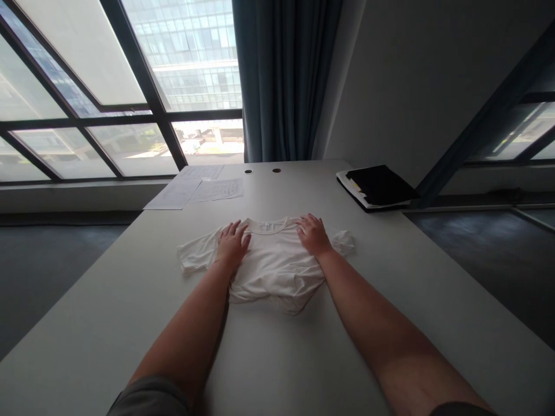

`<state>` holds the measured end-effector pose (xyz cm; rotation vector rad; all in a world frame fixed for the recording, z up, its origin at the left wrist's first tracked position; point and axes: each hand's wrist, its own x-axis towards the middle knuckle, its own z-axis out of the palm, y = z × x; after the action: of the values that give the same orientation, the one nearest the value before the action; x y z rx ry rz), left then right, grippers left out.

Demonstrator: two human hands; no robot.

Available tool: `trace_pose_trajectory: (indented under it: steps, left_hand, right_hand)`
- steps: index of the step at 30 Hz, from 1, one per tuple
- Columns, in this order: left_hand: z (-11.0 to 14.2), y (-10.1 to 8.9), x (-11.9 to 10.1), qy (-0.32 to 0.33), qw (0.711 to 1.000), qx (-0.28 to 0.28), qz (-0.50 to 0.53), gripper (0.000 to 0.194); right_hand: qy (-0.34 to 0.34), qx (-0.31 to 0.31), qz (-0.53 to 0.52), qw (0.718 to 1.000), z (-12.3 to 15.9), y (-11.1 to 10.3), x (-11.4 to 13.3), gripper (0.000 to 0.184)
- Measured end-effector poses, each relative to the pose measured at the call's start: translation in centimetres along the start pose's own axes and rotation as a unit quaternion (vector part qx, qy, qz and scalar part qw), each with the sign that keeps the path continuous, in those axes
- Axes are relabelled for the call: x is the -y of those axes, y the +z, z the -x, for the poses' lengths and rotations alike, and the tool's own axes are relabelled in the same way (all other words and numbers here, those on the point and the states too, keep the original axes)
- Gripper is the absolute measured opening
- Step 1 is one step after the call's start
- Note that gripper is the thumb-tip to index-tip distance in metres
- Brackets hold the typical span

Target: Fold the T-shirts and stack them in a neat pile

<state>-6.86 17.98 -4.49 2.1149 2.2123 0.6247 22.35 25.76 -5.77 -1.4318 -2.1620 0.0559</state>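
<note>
A white T-shirt (277, 257) lies on the table with its neckline at the far side. Its lower part is bunched and wrinkled toward me. My left hand (233, 241) rests on the left shoulder area of the shirt, fingers spread. On the opposite shoulder lies my right hand (313, 234), palm down with its fingers stretched out. The left sleeve extends out flat, while the right sleeve is crumpled and partly hidden behind my right wrist.
The white table (130, 323) spreads around the shirt. Sheets of paper (195, 188) lie at its far left. A black folder with papers (384, 185) sits at the far right. Beyond the far edge hangs a dark blue curtain (286, 81) beside windows.
</note>
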Motion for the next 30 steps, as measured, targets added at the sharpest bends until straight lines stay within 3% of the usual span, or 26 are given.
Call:
trace_pose_trajectory:
  steps: [2, 4, 7, 10, 14, 19, 22, 26, 30]
  left_hand:
    - [2.8, -1.6, 0.2, 0.067, 0.996, -0.052, 0.027, 0.038]
    - [6.7, -3.2, 0.4, 0.147, 0.986, -0.063, 0.045, 0.031]
    - [12.6, -4.8, 0.6, 0.27, 0.961, -0.022, 0.065, 0.025]
    - [16.1, -5.1, 0.6, 0.31, 0.949, 0.01, 0.059, 0.02]
    - [15.8, -4.3, 0.8, 0.271, 0.962, 0.028, 0.035, 0.02]
    - [13.6, -3.1, 1.2, 0.179, 0.981, 0.024, 0.071, 0.018]
    - [13.3, -2.8, 1.3, 0.146, 0.982, 0.022, 0.121, 0.014]
    - [13.0, -2.9, 1.8, 0.1, 0.962, -0.009, 0.253, 0.015]
    - [12.9, -3.3, 3.0, 0.008, 0.915, -0.057, 0.398, 0.022]
  right_hand:
    - [-0.061, -0.059, -0.049, 0.995, 1.8, -1.6, 0.8, 0.029]
    - [-0.138, -0.081, -0.098, 0.982, 4.7, -3.7, 2.1, 0.025]
    - [-0.235, -0.033, -0.132, 0.962, 10.4, -6.5, 4.5, 0.017]
    - [-0.276, 0.034, -0.133, 0.951, 15.4, -8.4, 6.1, 0.01]
    - [-0.262, 0.075, -0.121, 0.954, 17.7, -8.4, 6.0, 0.01]
    - [-0.179, 0.058, -0.092, 0.978, 16.2, -5.9, 4.8, 0.032]
    - [-0.133, 0.067, -0.086, 0.985, 15.0, -4.7, 4.5, 0.021]
    - [-0.099, 0.041, -0.166, 0.98, 14.4, -5.1, 4.2, 0.013]
    - [-0.009, -0.037, -0.296, 0.954, 15.4, -7.0, 3.1, 0.017]
